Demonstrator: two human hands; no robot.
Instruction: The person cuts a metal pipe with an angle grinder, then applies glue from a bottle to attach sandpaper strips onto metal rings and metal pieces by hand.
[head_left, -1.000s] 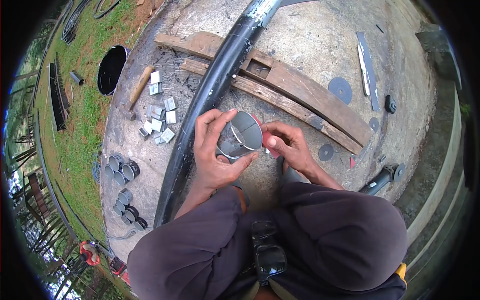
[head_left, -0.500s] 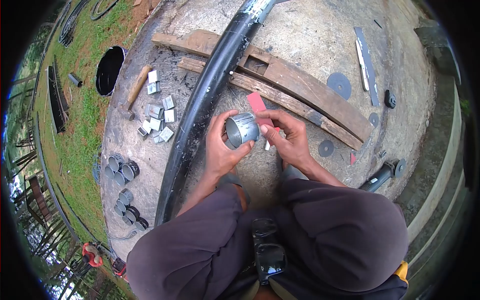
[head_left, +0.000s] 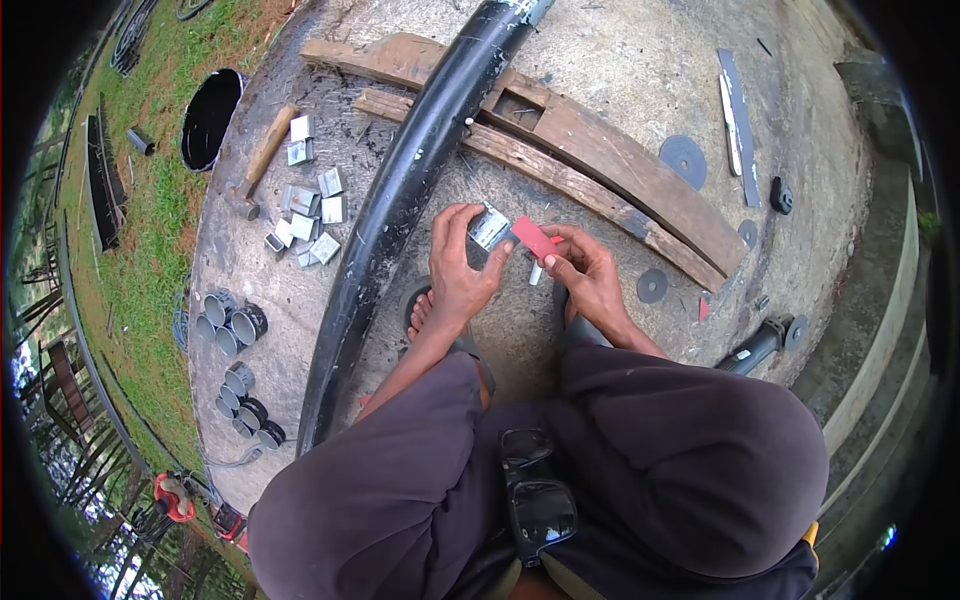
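My left hand is closed round a short grey metal pipe piece, whose scuffed outer side faces up. In my right hand, a strip of red sandpaper is pinched between thumb and fingers. The strip's upper left end lies close beside the pipe piece; whether they touch I cannot tell. Just below the strip shows a small white stick, partly hidden by the right hand. Both hands are above the concrete, in front of my knees.
A long black pipe crosses the slab, resting over wooden beams. On the left are a hammer, several square metal pieces and several round pipe pieces. Grinding discs and an angle grinder lie right.
The pipe piece has been turned so its open end no longer faces me. My right hand has drawn the red strip lower, and the strip now lies more across, beside the piece.
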